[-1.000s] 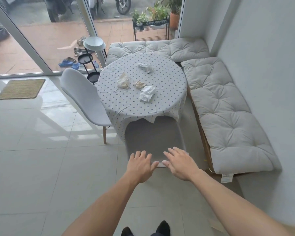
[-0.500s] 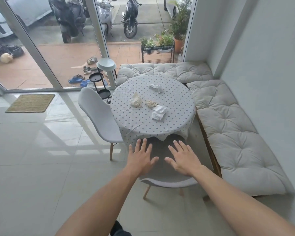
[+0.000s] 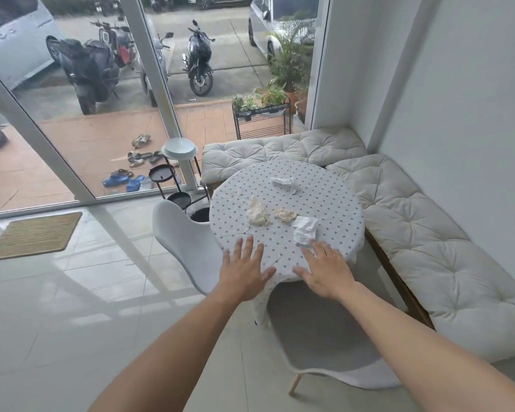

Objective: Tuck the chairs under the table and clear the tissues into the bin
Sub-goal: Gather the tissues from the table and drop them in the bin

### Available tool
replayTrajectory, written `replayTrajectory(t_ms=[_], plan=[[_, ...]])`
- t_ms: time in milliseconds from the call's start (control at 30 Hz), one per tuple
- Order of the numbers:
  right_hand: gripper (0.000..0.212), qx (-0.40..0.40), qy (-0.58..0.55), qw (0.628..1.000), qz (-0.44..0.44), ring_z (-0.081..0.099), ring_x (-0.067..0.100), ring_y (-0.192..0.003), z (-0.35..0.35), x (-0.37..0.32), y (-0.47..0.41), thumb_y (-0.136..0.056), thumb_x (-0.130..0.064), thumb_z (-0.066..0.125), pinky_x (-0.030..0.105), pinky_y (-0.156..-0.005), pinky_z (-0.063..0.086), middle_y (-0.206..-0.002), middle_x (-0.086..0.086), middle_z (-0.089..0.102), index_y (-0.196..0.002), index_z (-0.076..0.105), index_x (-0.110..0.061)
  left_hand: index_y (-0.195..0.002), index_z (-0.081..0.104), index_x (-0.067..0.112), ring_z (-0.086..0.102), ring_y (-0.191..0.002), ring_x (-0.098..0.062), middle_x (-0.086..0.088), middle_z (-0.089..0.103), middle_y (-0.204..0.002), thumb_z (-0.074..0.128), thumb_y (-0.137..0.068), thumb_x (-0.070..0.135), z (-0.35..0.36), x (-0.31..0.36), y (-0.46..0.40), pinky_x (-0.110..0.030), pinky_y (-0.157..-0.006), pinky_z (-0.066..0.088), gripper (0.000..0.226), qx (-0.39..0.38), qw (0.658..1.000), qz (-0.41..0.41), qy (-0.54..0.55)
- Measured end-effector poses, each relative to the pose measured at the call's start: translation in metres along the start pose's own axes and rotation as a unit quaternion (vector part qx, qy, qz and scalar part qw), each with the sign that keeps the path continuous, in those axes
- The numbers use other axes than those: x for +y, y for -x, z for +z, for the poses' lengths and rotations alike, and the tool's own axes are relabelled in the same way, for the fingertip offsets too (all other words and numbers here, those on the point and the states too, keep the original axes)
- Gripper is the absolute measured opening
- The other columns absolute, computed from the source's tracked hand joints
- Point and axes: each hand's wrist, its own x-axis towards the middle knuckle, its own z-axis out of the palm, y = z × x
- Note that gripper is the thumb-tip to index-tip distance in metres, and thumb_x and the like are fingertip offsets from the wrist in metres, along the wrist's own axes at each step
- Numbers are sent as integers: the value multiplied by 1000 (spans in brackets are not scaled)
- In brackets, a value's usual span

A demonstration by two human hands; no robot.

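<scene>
A round table (image 3: 333, 200) under a dotted white cloth carries several crumpled tissues: a white one (image 3: 304, 231) nearest me, two cream ones (image 3: 257, 212) (image 3: 285, 215) in the middle and a white one (image 3: 284, 182) at the far side. One white chair (image 3: 324, 340) sits pushed in at the table's near edge, below my arms. A second white chair (image 3: 188, 245) stands at the table's left. My left hand (image 3: 244, 272) and my right hand (image 3: 324, 272) hover over the near table edge, fingers spread, holding nothing. The right fingertips are just short of the nearest tissue.
A cushioned corner bench (image 3: 422, 242) wraps the table's far and right sides. A black tiered stand (image 3: 173, 179) with a white tray stands by the glass door at the left, with a dark round bin (image 3: 200, 214) at its foot. A woven doormat (image 3: 33, 236) lies on the tiled floor.
Both hands have risen from the near chair's back to above the table edge. The view has lifted and come closer to the table. The near chair now sits further under the cloth.
</scene>
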Motion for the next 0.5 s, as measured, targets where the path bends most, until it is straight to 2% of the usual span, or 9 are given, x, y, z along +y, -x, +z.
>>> replayTrajectory(t_ms=[200,500], plan=[[74,0,-18,999,41,9,33,-155,-9,-9,-71,-100,-67,31,56,-122,19,-169,13,14,-158,22,-22,-162,-2,26,-12,-156,-32,-6,-15,-170,17,-99,73,-19,-49,-59,-59,-126,6,81,-10,1000,14,7],[72,-41,-22,995,90,11,36,-154,22,35,-193,-101,-60,45,54,-121,24,-168,14,15,-157,24,-21,-162,2,22,-4,-157,-34,-10,-9,-172,30,-102,65,-9,-88,-203,-55,-125,17,79,-58,997,39,30]])
